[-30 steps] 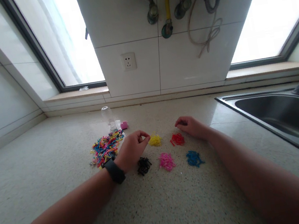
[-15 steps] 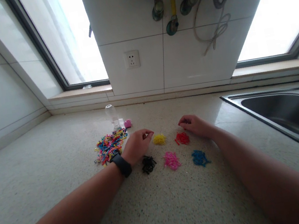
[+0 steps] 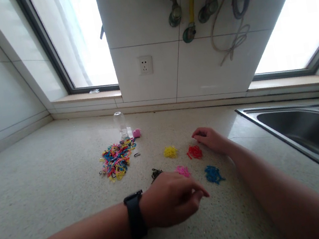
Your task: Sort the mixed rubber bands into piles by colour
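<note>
My left hand [image 3: 174,198] is low over the counter with thumb and forefinger pinched. Whatever lies between those fingertips is too small to make out. It partly covers a pile of black rubber bands [image 3: 156,174] and a pile of pink rubber bands [image 3: 183,171]. Blue rubber bands [image 3: 214,174] lie to the right of its fingertips. My right hand [image 3: 211,139] rests with curled fingers just behind the red rubber bands [image 3: 195,152]; its fingertips hide anything inside. Yellow rubber bands [image 3: 170,152] form a pile left of the red ones.
A large mixed heap of coloured rubber bands [image 3: 116,159] lies at the left, with a single black band [image 3: 137,154] beside it. Behind stand a clear bottle [image 3: 120,125] and a pink cap [image 3: 136,133]. A steel sink [image 3: 268,111] is set in at the right.
My left hand has come from beside the yellow pile toward me, over the black and pink piles. The single black band now shows on the counter. My right hand stays nearly still.
</note>
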`<state>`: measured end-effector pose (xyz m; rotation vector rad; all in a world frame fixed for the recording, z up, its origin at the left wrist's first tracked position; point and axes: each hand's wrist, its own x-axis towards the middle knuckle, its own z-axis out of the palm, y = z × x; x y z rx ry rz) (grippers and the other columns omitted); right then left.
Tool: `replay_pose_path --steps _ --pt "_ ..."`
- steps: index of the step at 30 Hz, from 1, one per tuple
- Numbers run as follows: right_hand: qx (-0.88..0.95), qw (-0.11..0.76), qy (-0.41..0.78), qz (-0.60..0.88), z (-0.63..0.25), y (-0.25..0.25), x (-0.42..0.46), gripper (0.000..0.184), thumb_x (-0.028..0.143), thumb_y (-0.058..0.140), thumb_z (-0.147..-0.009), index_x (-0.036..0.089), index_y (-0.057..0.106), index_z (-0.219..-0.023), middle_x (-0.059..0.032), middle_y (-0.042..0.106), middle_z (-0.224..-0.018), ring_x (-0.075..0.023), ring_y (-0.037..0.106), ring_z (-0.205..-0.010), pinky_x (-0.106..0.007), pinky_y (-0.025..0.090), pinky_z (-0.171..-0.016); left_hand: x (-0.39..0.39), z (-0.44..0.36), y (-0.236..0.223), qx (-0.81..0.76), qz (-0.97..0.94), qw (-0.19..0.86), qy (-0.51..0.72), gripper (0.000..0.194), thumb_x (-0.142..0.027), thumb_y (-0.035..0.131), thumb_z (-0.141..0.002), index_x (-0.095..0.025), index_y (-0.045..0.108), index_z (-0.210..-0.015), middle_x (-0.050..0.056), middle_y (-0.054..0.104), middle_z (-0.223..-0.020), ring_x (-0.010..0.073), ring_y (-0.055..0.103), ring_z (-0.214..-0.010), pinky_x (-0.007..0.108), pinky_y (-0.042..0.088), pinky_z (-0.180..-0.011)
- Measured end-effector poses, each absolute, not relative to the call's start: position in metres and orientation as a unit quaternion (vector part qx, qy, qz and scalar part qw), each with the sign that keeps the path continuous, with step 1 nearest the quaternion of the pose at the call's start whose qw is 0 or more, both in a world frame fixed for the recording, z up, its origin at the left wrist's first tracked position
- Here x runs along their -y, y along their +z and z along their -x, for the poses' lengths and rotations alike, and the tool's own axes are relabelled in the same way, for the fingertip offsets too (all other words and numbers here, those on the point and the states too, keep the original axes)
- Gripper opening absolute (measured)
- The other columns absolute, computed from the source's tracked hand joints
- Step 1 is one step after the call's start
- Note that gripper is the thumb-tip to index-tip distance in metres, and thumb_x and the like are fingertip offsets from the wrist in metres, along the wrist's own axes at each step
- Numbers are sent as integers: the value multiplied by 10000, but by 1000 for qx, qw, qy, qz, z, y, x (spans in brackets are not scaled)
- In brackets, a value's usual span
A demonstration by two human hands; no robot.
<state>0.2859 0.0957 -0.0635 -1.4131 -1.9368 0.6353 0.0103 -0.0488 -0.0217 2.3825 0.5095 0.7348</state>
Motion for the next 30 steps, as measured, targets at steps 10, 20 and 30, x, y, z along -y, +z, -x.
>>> replay_pose_path --steps 10,20,30 --pt "721 339 255 548 -282 -58 -90 221 344 569 -798 172 667 -895 -29 630 -691 -147 541 -605 -277 425 -573 72 -25 -74 70 -938 275 198 85 -248 525 -883 -259 586 -942 -9 635 -676 151 558 -611 293 371 -502" --pt "772 367 228 466 -204 -11 -72 227 325 543 -853 164 689 -918 -56 672 -754 -144 557 -638 -264 422 -577 68 -23 -74 95 -963 188 168 205 -379 467 -954 -244 571 -1068 1 677 -774 162 594 -715 299 415 -530" --pt "923 56 -20 381 -95 -11 -77 252 334 593 -853 220 746 -1017 -77 754 -986 -251 654 -968 -336 441 -834 73 -18 -67 85 -976 112 164 232 -305 445 -984 -222 572 -1159 -23 667 -792 150 580 -718 296 414 -542"
